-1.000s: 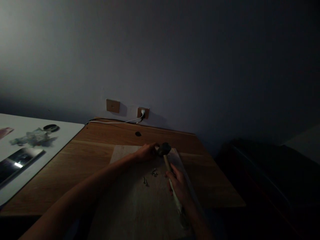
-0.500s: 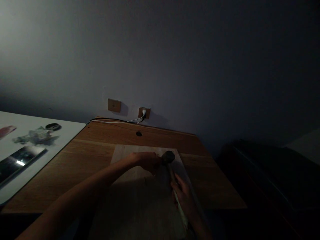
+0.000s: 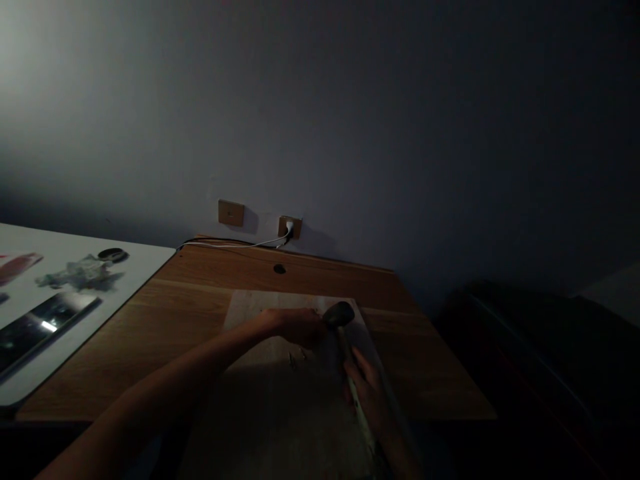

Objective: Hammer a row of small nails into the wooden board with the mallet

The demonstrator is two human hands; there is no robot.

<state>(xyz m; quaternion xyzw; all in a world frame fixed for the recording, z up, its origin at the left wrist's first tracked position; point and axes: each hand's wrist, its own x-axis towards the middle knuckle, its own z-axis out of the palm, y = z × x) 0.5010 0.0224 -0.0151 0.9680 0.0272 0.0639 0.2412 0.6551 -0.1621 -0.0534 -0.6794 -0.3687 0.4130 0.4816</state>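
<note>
A pale wooden board (image 3: 250, 310) lies on a brown wooden desk (image 3: 190, 300). My right hand (image 3: 367, 390) is wrapped round the light handle of a hammer (image 3: 345, 333), whose dark head rests over the board's far right part. My left hand (image 3: 295, 325) reaches across the board with its fingers curled right beside the hammer head; what they pinch is too dark to make out. Two or three small nails (image 3: 296, 357) lie loose on the board just below that hand.
A white table (image 3: 60, 257) at the left holds a dark flat slab, crumpled wrapping and a small dark disc. Two wall sockets (image 3: 287, 227) sit behind the desk, one with a white cable plugged in. A dark hole marks the desk's back. Dark furniture stands at right.
My left hand has drawn back toward me from the board's far edge and now sits beside the hammer head. The hammer and my right hand shifted slightly right and nearer.
</note>
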